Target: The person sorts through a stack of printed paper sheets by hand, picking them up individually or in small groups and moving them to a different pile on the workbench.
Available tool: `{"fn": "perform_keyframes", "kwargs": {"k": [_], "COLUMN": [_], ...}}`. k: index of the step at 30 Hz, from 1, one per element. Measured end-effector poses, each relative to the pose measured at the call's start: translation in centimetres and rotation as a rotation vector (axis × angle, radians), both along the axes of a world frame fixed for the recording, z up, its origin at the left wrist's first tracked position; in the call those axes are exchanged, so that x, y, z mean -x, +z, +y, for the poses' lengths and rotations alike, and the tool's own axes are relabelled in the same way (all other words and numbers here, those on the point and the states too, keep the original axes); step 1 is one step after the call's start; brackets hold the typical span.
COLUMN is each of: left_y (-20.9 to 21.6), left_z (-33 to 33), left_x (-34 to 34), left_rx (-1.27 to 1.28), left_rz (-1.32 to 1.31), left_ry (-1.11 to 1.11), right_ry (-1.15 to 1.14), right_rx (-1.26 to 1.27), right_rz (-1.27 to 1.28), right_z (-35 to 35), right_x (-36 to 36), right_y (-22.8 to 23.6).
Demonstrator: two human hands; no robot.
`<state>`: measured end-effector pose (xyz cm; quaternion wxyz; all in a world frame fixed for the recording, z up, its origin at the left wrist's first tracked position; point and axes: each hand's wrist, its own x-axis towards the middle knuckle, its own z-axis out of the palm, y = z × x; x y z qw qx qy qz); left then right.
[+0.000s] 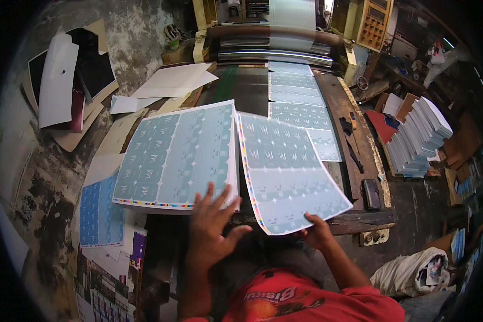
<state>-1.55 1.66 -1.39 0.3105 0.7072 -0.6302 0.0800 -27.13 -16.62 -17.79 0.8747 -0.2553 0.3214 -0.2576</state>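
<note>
A thick stack of printed teal sheets [172, 153] lies left of centre, with a strip of coloured squares along its near edge. My left hand [213, 222] is open, fingers spread, over the stack's near right corner; whether the fingertips touch the paper I cannot tell. Just right of the stack, a single printed sheet [287, 166] lies tilted, its near edge raised and curved. My right hand [317, 232] pinches that sheet at its near edge, thumb on top and fingers underneath. Beyond it, more printed sheets [298, 111] lie in an overlapping row leading from the machine's rollers.
At the back stands a machine with a long roller [241, 33] and a clear film [292, 24] over it. A control panel [374, 21] is at the upper right. A black case [370, 194] lies on the table's right side. Paper stacks [418, 137] stand farther right.
</note>
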Motion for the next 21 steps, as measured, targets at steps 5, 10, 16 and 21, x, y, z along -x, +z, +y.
{"fn": "perform_keyframes", "kwargs": {"k": [5, 10, 16, 21], "left_y": [-1.2, -3.7, -2.2, -2.5], "left_z": [0.1, 0.0, -0.1, -1.2], "left_x": [-3.0, -3.6, -2.8, -2.6], "left_rx": [-0.029, 0.063, 0.102, 0.221], "left_rz": [-0.01, -0.05, 0.129, 0.331], "left_ry": [0.176, 0.236, 0.216, 0.284], "right_ry": [0.042, 0.002, -0.051, -0.081], "right_rx": [-0.062, -0.095, -0.137, -0.16], "right_rz": [0.067, 0.125, 0.088, -0.012], "right_z": [3.0, 4.9, 0.8, -3.8], "right_x": [3.5, 3.8, 2.6, 0.6], "right_y": [-6.3, -6.6, -6.3, -6.6]}}
